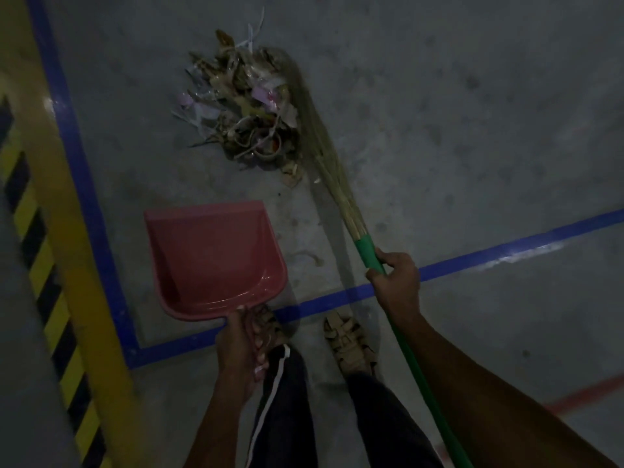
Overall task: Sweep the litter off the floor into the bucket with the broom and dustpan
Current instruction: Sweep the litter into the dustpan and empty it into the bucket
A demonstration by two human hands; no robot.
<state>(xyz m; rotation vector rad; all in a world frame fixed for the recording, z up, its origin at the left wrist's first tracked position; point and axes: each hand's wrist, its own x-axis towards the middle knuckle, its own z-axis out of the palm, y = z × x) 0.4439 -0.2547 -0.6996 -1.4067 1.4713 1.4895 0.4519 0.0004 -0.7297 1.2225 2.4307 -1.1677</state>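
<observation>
A heap of litter (243, 106), made of dry leaves, paper strips and plastic scraps, lies on the grey concrete floor ahead. The broom (320, 146) has straw bristles and a green handle; its bristles lie along the right side of the heap, touching it. My right hand (395, 282) grips the green handle just below the bristles. My left hand (241, 349) holds the handle of the pink dustpan (212, 258), which hangs low with its open mouth toward the heap, a short way from it. No bucket is in view.
Blue floor lines (84, 184) run along the left and across in front of my feet (347, 342). A yellow band with black-and-yellow hazard stripes (37, 251) lies at the far left. A red line (584, 396) crosses the floor at lower right.
</observation>
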